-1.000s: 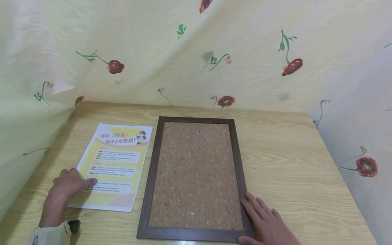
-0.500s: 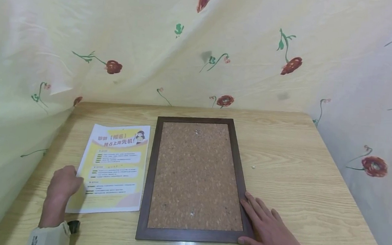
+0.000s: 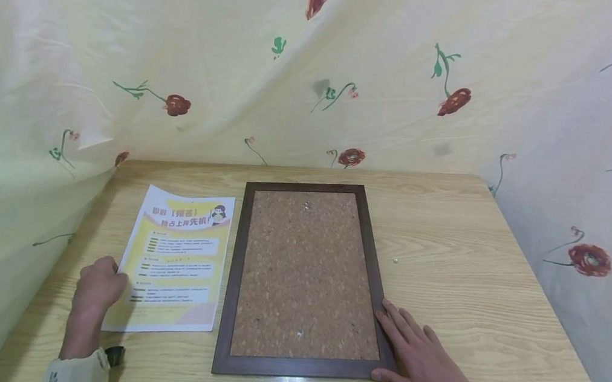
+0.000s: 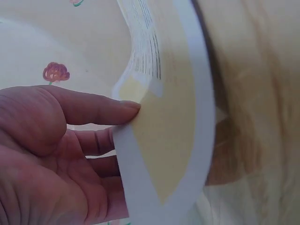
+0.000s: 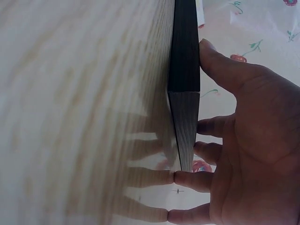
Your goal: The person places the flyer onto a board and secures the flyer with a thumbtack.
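Observation:
A printed yellow-and-white flyer [image 3: 177, 258] lies left of the cork board [image 3: 309, 276]. My left hand [image 3: 96, 288] pinches the flyer's lower left edge. In the left wrist view, the thumb [image 4: 123, 110] presses on the printed side, other fingers are behind the sheet, and the paper [image 4: 171, 145] curves. The flyer's top left corner curls up. My right hand [image 3: 422, 362] lies at the board's lower right corner, fingers extended along the dark brown frame [image 3: 296, 368]. From the right wrist, its thumb and fingertips touch the frame's side [image 5: 185, 51], while two fingertips reach the tabletop.
The wood-grain table [image 3: 469, 260] bears a tiny pale speck [image 3: 395, 261] right of the board. Flowered cloth [image 3: 214, 55] hangs behind the table and along both sides. A small black object [image 3: 115, 355] sits by my left sleeve [image 3: 79, 370].
My left thumb was spread over the flyer; now the hand has drawn in and pinches its edge. The flyer has slid slightly and its top left corner has risen. My right hand stays put.

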Tool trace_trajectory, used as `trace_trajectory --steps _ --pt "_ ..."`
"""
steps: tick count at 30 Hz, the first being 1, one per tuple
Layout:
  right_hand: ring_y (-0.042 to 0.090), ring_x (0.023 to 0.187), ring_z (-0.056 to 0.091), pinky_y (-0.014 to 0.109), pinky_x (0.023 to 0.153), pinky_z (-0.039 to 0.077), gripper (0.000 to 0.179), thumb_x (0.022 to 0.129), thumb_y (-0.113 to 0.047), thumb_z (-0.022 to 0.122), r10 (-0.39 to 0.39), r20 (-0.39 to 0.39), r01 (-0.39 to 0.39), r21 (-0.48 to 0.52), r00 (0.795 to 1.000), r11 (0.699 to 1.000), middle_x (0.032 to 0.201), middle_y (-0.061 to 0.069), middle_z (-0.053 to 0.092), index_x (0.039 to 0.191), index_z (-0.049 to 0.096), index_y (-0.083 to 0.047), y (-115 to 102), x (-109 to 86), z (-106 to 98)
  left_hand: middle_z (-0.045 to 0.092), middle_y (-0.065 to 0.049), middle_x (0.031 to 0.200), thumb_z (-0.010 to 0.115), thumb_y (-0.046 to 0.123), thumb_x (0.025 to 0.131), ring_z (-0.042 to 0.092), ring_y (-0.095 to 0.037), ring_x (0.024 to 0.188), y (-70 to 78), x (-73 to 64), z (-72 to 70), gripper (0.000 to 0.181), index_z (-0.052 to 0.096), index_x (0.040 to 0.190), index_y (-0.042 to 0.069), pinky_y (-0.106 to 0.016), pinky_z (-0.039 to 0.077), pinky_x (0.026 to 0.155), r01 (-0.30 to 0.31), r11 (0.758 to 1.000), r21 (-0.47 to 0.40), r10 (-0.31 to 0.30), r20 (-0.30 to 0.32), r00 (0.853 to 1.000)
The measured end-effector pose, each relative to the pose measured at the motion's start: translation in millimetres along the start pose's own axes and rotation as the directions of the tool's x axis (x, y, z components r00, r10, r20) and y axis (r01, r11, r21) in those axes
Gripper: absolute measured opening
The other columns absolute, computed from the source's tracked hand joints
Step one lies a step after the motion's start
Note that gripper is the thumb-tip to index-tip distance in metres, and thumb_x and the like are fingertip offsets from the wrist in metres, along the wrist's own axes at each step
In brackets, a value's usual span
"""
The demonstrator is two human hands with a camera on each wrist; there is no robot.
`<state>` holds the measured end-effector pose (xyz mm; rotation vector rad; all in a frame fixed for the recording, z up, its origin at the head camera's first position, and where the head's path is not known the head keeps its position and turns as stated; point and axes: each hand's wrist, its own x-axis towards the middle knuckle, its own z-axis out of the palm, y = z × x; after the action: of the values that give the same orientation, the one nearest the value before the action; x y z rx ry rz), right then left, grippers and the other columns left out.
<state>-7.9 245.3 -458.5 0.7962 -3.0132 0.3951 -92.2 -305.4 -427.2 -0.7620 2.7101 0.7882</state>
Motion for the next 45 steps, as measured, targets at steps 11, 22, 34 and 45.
trace_trajectory --steps 11,22,34,45 --pt "0.044 0.136 0.038 0.071 0.09 0.04 0.089 0.086 -0.066 0.061 0.008 0.011 -0.008 -0.004 1.0 1.0 0.158 0.014 0.031 0.15 0.039 -0.008 0.6 -0.5 0.0 0.053 -0.031 0.091 0.041 -0.001 0.094 0.054 -0.038 0.075 -3.9 -4.3 -4.7 0.017 0.045 0.106 -0.011 -0.04 0.044 0.056 -0.081 0.996 -0.021 0.077 -0.136 0.988" --pt "0.044 0.137 0.037 0.071 0.091 0.039 0.089 0.086 -0.068 0.059 0.031 0.042 -0.031 0.007 0.999 0.999 0.159 0.012 0.029 0.152 0.038 -0.011 -0.1 0.2 -2.1 0.052 -0.039 0.114 0.039 -0.002 0.095 0.055 -0.047 0.09 -7.5 -8.5 -13.5 0.04 0.041 0.132 -0.016 -0.049 0.046 0.064 -0.091 0.996 -0.018 0.084 -0.245 0.966" --pt "0.044 0.136 0.037 0.071 0.09 0.039 0.089 0.086 -0.065 0.061 0.008 0.011 -0.008 0.004 1.0 1.0 0.159 0.013 0.03 0.151 0.039 -0.009 -0.8 -0.5 -1.1 0.053 -0.041 0.116 0.037 -0.001 0.092 0.055 -0.047 0.09 -12.4 -17.6 -28.2 0.043 0.047 0.13 -0.018 -0.053 0.044 0.065 -0.119 0.99 -0.074 0.081 -0.391 0.917" --pt "0.043 0.136 0.038 0.071 0.09 0.04 0.088 0.086 -0.065 0.062 0.005 0.009 -0.005 0.007 1.0 1.0 0.158 0.014 0.031 0.151 0.039 -0.008 -0.4 -0.6 -0.7 0.052 -0.042 0.121 0.036 0.0 0.091 0.052 -0.048 0.097 -10.7 -22.8 -39.9 0.045 0.048 0.129 -0.019 -0.052 0.045 0.069 -0.102 0.988 -0.118 0.048 -0.392 0.919"
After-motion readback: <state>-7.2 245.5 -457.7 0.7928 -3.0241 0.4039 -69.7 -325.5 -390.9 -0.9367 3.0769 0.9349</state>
